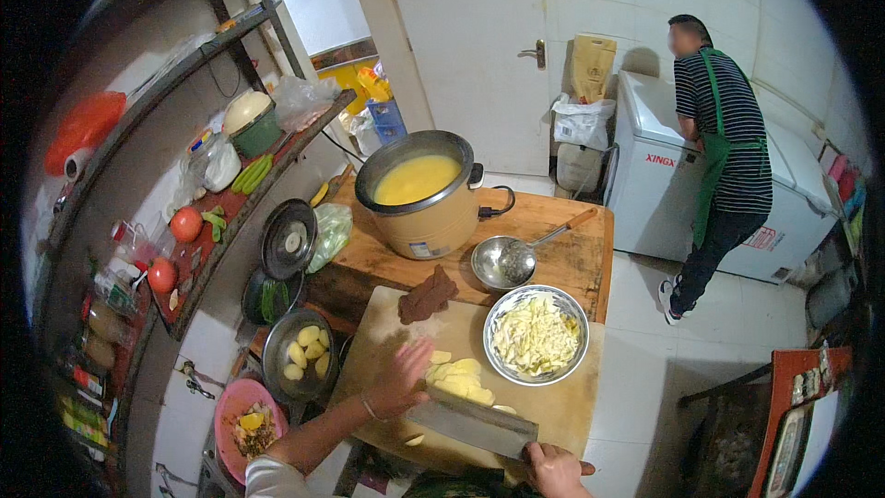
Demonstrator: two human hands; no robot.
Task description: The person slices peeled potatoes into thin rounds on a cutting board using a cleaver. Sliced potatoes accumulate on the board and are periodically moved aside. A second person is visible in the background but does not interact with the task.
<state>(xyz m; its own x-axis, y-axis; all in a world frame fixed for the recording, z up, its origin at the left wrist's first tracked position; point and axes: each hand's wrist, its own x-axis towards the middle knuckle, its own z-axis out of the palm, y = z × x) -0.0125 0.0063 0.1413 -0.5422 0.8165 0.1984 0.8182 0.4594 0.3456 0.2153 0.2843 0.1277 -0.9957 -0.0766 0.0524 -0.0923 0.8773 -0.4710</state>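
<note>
My right hand point(555, 470) grips the handle of a broad-bladed cleaver point(477, 420) at the near side of a cutting board point(553, 401). The blade lies low across the board, beside a pile of sliced peeled potato point(456, 379). My left hand point(406, 377) is stretched out flat by the far end of the blade, holding nothing; whether it touches the blade I cannot tell. A single slice point(414, 440) rests on the near side of the blade. Past the pile are a crumpled brown cloth point(429, 295) and a patterned bowl point(489, 353) full of chopped pale vegetable.
A large cooker point(422, 228) of yellow liquid stands behind, near a metal bowl with ladles point(501, 263). Left are a pan of peeled potatoes point(301, 353), a pink scrap basin point(228, 422) and crowded shelves point(235, 221). A person point(726, 124) leans over a chest freezer point(646, 173).
</note>
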